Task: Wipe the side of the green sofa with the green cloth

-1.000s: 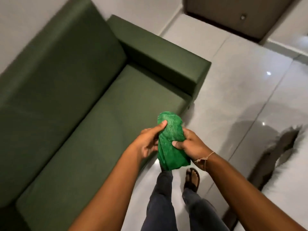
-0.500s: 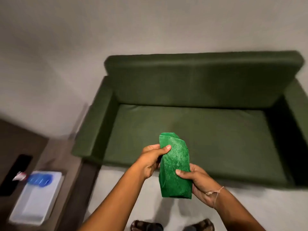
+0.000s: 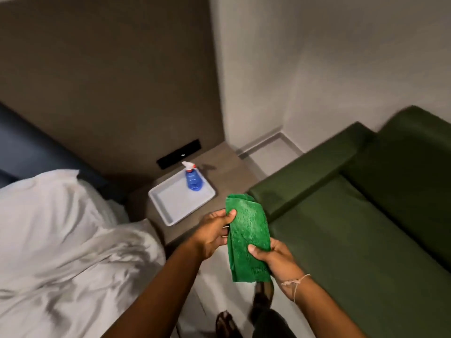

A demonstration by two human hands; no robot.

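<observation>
A bright green folded cloth (image 3: 247,234) hangs in front of me, held by both hands. My left hand (image 3: 213,231) pinches its upper left edge with the thumb on top. My right hand (image 3: 273,258) grips its lower right side. The dark green sofa (image 3: 353,240) fills the right of the view, its near armrest (image 3: 302,176) just right of and beyond the cloth. The cloth is in the air and touches no part of the sofa.
A brown side table (image 3: 227,164) between bed and sofa carries a white tray (image 3: 170,203) with a blue spray bottle (image 3: 192,181) lying in it. White bedding (image 3: 68,240) covers the left. My sandalled feet (image 3: 227,323) stand on the pale floor.
My view has swung left, from the sofa's right end past its front to its left armrest, bringing the side table and bed into sight. Both hands have kept hold of the cloth throughout.
</observation>
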